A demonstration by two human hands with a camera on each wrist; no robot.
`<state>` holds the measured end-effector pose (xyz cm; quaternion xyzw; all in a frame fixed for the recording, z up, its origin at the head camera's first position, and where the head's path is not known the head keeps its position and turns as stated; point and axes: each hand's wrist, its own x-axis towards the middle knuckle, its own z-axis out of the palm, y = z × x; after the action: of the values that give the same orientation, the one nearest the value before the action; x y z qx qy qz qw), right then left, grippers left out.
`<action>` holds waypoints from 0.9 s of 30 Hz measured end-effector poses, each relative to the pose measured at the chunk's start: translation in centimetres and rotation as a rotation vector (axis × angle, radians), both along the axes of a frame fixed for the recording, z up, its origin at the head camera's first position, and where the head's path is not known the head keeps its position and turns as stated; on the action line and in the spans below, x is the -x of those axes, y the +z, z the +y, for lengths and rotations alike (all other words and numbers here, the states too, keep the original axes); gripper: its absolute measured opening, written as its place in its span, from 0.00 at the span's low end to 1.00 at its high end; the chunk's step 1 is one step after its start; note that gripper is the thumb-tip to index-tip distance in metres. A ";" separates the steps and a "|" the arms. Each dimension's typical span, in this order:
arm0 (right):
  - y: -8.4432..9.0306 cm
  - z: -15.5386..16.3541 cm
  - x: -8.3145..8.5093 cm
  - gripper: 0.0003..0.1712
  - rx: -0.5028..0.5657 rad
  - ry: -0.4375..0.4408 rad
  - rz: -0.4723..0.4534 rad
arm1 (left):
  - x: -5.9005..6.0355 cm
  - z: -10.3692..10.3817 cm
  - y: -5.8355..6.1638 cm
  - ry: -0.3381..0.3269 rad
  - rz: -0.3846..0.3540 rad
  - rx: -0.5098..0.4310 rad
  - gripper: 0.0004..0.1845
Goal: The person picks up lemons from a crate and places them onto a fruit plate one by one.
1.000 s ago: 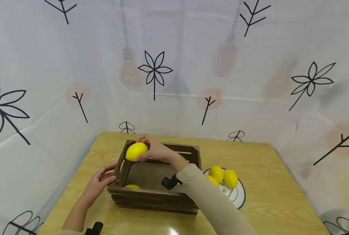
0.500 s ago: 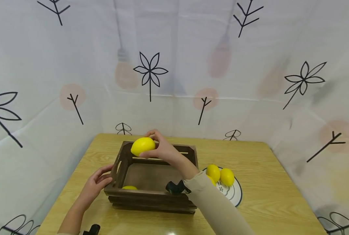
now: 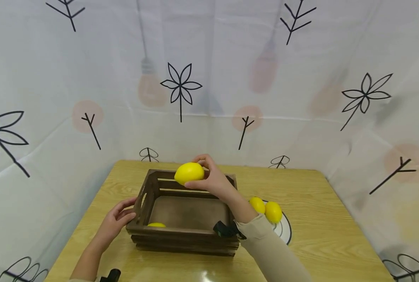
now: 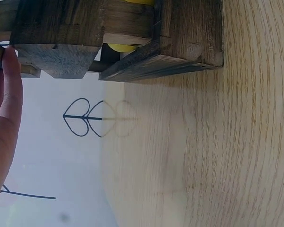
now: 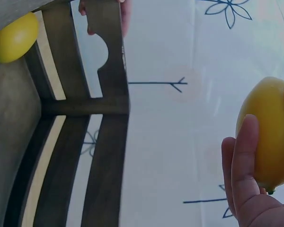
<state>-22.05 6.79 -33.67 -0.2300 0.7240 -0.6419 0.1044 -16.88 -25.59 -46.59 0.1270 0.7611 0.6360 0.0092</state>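
My right hand (image 3: pixel 214 180) holds a yellow lemon (image 3: pixel 189 174) between thumb and fingers, raised above the back part of a dark brown slatted wooden crate (image 3: pixel 184 235). The same lemon (image 5: pixel 270 132) fills the right edge of the right wrist view. My left hand (image 3: pixel 113 221) grips the crate's left end at the handle opening; its fingertips (image 5: pixel 90 31) show through the gap in the right wrist view. Inside the crate, a second lemon (image 3: pixel 156 225) lies in the front left corner, mostly hidden by the front wall in the head view.
Right of the crate, a white plate (image 3: pixel 286 234) with a dark blue rim bears lemons (image 3: pixel 273 212); my right sleeve covers part of it. Everything stands on a light wooden table (image 3: pixel 322 211). Behind hangs a white patterned cloth (image 3: pixel 209 133).
My right hand has carried the lemon rightward, from over the crate's back left corner toward the middle of its back side. My left hand has stayed at the crate's left end.
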 end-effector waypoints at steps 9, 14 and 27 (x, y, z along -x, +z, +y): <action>-0.3 2.5 -0.2 0.33 0.005 -0.079 0.012 | 0.1 0.1 0.1 0.018 -0.039 0.026 0.26; -0.3 3.7 -0.3 0.33 0.040 -0.117 0.010 | 0.1 0.1 0.1 0.019 -0.045 0.017 0.26; -0.9 6.9 -1.3 0.34 0.017 -0.266 0.004 | 0.0 0.2 0.1 0.024 -0.042 0.018 0.26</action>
<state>-20.73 13.71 -34.59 -0.1341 0.7428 -0.6558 0.0152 -16.90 -25.44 -46.52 0.1044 0.7680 0.6316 0.0190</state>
